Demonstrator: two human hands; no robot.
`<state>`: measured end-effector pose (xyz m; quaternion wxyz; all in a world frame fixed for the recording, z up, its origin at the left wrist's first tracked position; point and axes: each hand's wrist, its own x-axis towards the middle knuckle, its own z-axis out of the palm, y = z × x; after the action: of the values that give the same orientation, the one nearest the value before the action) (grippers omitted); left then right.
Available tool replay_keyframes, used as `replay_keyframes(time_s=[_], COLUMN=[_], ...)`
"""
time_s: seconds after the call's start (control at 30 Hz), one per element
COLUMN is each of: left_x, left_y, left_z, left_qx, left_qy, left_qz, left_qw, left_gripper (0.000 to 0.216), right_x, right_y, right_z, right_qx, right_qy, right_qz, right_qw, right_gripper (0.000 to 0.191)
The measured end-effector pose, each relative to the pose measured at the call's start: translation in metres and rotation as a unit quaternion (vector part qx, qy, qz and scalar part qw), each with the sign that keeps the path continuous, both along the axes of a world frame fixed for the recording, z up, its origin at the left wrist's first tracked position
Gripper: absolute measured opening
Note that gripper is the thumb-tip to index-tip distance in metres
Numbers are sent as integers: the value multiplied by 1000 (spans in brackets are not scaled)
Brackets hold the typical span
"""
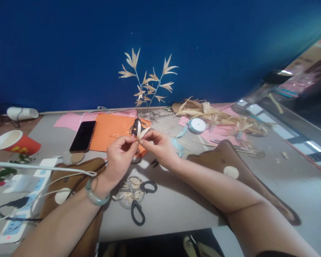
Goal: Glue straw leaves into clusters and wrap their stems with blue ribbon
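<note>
My left hand (119,155) and my right hand (160,148) meet above the table, fingertips pinched together. Between them is a small dried husk flower (142,132) with pale pointed petals; its base is hidden by the fingers. Just behind lies a black glue gun (136,125), partly covered by the hands, on an orange sheet (103,130). Below the hands, black-handled scissors (137,211) rest across a small round dish (124,204) of cut husk pieces. Farther back, branches of finished husk flowers (154,87) stand upright against the blue wall.
A phone (82,136), a red paper cup (17,142) and a power strip (29,210) with cables are at left. A blue ribbon roll (197,125) and dried husks (216,113) lie at right. Brown cushions (211,162) flank the hands.
</note>
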<state>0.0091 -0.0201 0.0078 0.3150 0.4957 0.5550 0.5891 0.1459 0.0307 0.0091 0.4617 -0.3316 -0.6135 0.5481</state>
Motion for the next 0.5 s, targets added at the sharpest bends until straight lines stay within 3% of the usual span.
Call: replay_keyframes(time_s=[0.5], left_x=[0], left_y=[-3], left_z=[-4], left_qx=[103], left_qy=[121], left_qz=[-1], left_qw=[987], left_gripper=[4], right_x=[-2], right_y=[-3], right_z=[1], right_qx=[11], right_qy=[3], right_qz=[-14], right_qw=[1000], right_gripper=[11])
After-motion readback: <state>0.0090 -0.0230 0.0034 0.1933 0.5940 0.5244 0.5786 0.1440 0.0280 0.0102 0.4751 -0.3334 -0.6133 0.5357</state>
